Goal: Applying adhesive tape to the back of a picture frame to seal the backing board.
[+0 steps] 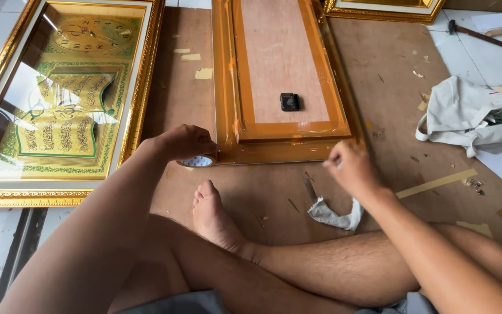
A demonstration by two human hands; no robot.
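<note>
Frame back lying face down on brown board, near edge just past bare foot. Left hand wrapped around tape roll at corner, right hand pinched narrow at edge, maybe pressing tape flat. Black clock box stuck in middle.

A gold-framed picture, a hammer and a white cloth bag — all lying around.

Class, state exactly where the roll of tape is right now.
In the head view, the roll of tape sits under the left hand, pressed to the near-left corner of the face-down frame, just above the bare foot.
</note>
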